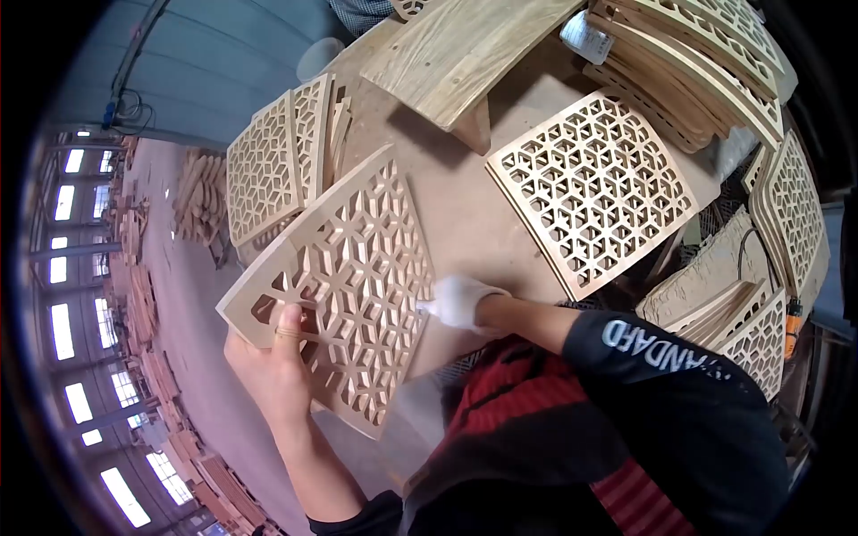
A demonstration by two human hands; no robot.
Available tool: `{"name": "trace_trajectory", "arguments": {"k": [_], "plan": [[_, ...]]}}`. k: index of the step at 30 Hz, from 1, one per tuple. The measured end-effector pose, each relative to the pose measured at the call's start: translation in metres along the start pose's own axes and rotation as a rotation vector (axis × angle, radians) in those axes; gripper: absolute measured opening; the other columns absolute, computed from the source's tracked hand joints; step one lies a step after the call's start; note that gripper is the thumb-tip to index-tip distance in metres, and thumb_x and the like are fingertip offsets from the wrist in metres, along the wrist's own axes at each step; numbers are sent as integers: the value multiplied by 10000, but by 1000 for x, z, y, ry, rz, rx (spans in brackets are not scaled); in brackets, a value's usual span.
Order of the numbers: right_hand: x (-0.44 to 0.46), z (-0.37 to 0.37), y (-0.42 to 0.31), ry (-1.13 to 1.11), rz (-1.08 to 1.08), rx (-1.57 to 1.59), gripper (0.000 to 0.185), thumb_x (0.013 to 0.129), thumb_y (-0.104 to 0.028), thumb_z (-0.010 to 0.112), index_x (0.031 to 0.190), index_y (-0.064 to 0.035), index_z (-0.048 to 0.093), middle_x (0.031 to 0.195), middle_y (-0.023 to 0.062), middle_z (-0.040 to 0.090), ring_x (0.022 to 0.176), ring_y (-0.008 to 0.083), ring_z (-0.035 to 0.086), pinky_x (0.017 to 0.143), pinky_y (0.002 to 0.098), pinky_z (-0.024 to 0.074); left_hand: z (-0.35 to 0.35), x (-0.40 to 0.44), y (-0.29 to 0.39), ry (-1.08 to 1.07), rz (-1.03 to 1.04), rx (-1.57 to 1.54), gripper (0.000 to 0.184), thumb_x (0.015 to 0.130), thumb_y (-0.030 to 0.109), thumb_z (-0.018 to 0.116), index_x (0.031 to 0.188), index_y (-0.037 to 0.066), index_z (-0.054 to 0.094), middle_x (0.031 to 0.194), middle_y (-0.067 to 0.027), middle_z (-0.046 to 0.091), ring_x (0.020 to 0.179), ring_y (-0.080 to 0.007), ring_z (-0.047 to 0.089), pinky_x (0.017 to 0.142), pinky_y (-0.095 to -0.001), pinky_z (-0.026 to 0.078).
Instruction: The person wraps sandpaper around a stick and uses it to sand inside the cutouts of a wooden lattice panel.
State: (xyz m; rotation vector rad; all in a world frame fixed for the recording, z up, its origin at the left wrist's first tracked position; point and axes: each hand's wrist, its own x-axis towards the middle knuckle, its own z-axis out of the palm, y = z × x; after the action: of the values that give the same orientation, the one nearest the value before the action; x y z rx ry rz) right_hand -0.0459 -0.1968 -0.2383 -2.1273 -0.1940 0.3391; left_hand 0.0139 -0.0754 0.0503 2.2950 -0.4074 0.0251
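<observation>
My bare left hand grips a pale wooden lattice panel by its solid lower-left border, the thumb lying over the face by a cut-out. The panel is tilted up, its star-like openings facing me. My right hand, in a white glove, is closed at the panel's right edge. Its fingertips point at the lattice and seem to touch it; whether something small is in them is hidden. To the right lie stacked lattice panels on the brown work table.
More lattice panels lean at the table's left end. A wooden board rests raised at the back. Curved panels are piled at upper right, under a white label. An orange-and-black tool is at far right.
</observation>
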Motion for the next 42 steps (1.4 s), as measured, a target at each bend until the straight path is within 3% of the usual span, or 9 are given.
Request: {"name": "trace_trajectory", "arguments": {"k": [2, 6, 8, 14, 23, 35, 38, 39, 42], "plan": [[-26, -49, -30, -141, 328, 248, 241, 867, -178, 545, 872, 3, 704, 822, 213, 679, 752, 363, 663, 726, 433, 522, 0, -1, -2, 0, -2, 13, 242, 894, 96, 667, 1078, -50, 611, 923, -91, 684, 820, -156, 629, 758, -291, 491], [20, -20, -22, -139, 293, 161, 306, 879, -222, 525, 880, 17, 716, 850, 234, 680, 797, 373, 675, 722, 435, 523, 1, 2, -2, -32, -7, -5, 249, 891, 87, 664, 1091, -50, 608, 944, -97, 683, 843, -156, 628, 768, -293, 491], [37, 5, -10, -232, -30, -331, 327, 899, -242, 516, 882, 18, 714, 863, 238, 681, 814, 381, 672, 740, 450, 522, 1, 3, 0, -22, -49, 7, 255, 890, 83, 662, 1100, -49, 604, 952, -100, 682, 855, -156, 628, 776, -293, 491], [-45, -48, -16, -218, 423, 190, 293, 926, -238, 537, 945, 5, 699, 930, 214, 687, 858, 370, 678, 770, 424, 513, 2, -2, -1, -9, -4, 9, 248, 892, 73, 655, 1099, -52, 602, 957, -104, 677, 857, -161, 631, 770, -292, 493], [-56, -73, -32, 81, 275, 21, 237, 931, -250, 537, 946, -30, 624, 864, 215, 667, 831, 408, 648, 743, 478, 496, -1, 4, -3, -23, -77, -63, 234, 894, 91, 661, 1076, -46, 608, 922, -95, 687, 823, -153, 633, 758, -294, 495], [59, 18, 26, -89, 157, -4, 274, 974, -252, 499, 1016, -65, 695, 849, 226, 659, 783, 406, 646, 726, 480, 510, -2, 2, -10, -9, 39, 39, 256, 895, 152, 657, 1036, -59, 628, 902, -105, 693, 804, -173, 636, 739, -303, 500], [8, -53, -22, -236, 322, 59, 348, 997, -310, 473, 1039, -36, 684, 833, 239, 655, 786, 415, 638, 740, 474, 512, -5, -3, -4, -1, 87, 157, 249, 877, 125, 686, 1037, -52, 615, 900, -97, 684, 797, -171, 628, 744, -300, 490], [6, -50, -12, -268, 51, -208, 457, 993, -393, 473, 1033, 16, 672, 912, 263, 665, 846, 440, 637, 774, 472, 504, -5, -4, 1, -13, 20, 117, 244, 881, 125, 684, 1035, -50, 613, 910, -100, 683, 803, -172, 629, 749, -297, 486], [19, -34, -11, -5, 361, 198, 426, 924, -403, 607, 957, 12, 699, 880, 236, 688, 819, 407, 662, 736, 475, 503, -4, -5, 2, -47, 38, 70, 245, 883, 123, 681, 1046, -48, 615, 911, -103, 685, 807, -172, 633, 750, -295, 486]]}}
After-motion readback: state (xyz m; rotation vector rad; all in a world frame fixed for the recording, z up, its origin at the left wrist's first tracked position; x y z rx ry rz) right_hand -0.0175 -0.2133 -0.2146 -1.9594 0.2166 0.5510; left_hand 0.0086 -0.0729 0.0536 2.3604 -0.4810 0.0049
